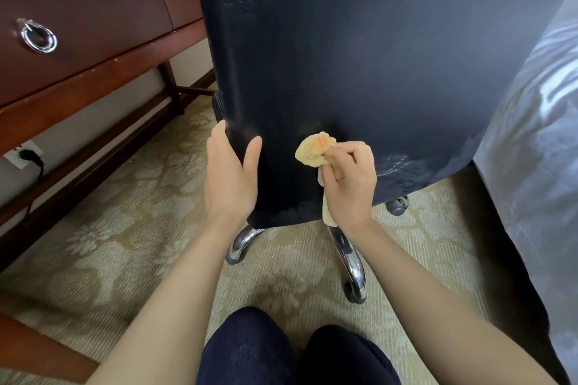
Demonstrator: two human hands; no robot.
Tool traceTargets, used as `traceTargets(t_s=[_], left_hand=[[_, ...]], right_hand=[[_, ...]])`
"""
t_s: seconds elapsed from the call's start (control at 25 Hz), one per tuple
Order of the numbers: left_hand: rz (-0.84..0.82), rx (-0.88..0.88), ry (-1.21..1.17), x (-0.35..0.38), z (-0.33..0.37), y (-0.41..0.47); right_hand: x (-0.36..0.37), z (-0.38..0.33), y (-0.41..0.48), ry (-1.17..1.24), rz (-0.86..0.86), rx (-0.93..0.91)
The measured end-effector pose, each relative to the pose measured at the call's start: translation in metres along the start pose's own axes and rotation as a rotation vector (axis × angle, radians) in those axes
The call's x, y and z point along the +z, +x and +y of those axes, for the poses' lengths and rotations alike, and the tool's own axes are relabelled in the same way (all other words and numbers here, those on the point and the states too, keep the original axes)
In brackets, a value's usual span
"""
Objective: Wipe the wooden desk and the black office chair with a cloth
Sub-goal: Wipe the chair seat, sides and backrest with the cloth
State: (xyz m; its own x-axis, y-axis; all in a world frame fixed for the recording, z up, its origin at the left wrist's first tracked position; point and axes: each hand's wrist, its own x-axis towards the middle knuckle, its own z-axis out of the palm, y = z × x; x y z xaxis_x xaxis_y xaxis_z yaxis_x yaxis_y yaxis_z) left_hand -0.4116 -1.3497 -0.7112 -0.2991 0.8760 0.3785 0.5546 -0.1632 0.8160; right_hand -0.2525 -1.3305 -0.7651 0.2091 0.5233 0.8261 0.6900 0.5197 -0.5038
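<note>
The back of the black office chair (359, 56) fills the middle of the view. My left hand (230, 176) grips its lower left edge, thumb on the back face and fingers wrapped round the side. My right hand (352, 183) holds a bunched yellow cloth (314, 148) and presses it against the lower part of the chair back. A tail of the cloth hangs below my wrist. Pale smears show on the chair near its lower right corner. The wooden desk (93, 50) stands at the left, with a drawer and a ring handle (39, 37).
Chrome chair legs (352, 259) with castors stand on the patterned carpet (109, 228). A bed with a bluish cover (531, 150) crowds the right side. A wall socket with a black plug (26, 155) sits under the desk. My knees (281, 353) are at the bottom.
</note>
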Motion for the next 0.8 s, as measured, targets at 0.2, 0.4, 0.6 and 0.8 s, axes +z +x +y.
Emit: traceTargets(t_s=[0.2, 0.4, 0.6, 0.8], left_hand=[[0.048, 0.569, 0.593, 0.012, -0.019, -0.026], [-0.085, 0.692, 0.888, 0.019, -0.040, -0.028], [-0.152, 0.638, 1.023, 0.017, -0.041, -0.024], [-0.178, 0.571, 1.137, 0.017, -0.039, -0.025]], right_hand=[[0.017, -0.001, -0.031, -0.048, -0.004, -0.030], [0.021, 0.029, -0.062, -0.072, -0.024, -0.186], [-0.010, 0.070, -0.080, -0.176, -0.315, -0.334], [-0.034, 0.082, -0.068, -0.106, -0.031, 0.375]])
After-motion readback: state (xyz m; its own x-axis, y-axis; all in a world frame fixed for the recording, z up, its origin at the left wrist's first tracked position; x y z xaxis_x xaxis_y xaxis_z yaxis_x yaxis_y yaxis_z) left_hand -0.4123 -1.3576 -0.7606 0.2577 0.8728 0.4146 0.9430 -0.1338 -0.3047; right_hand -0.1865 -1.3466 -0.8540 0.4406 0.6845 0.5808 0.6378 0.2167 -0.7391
